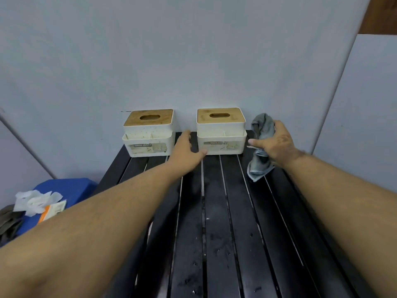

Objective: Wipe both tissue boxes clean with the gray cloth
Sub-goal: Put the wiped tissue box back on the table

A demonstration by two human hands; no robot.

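Two boxes at the far end of the black table, against the wall, side by side with a gap between. Left box and right box, each white with a brown lid on top. One long hole in each lid, running left to right, facing up. Long side of each box also left to right, label side toward the person.

Left hand reaching into the gap between the boxes, fingers fairly straight, holding nothing. Thumb just at the right box's near left corner, maybe touching, hard to tell.

Right hand just beside the right box, on its right, not touching it. Fingers curled round the gray cloth, thumb sticking out toward the box. Cloth bunched up, standing tall: one end poking up above the hand, the other end hanging down to the table.

Off to the left and lower down, a blue thing with white paper on it.
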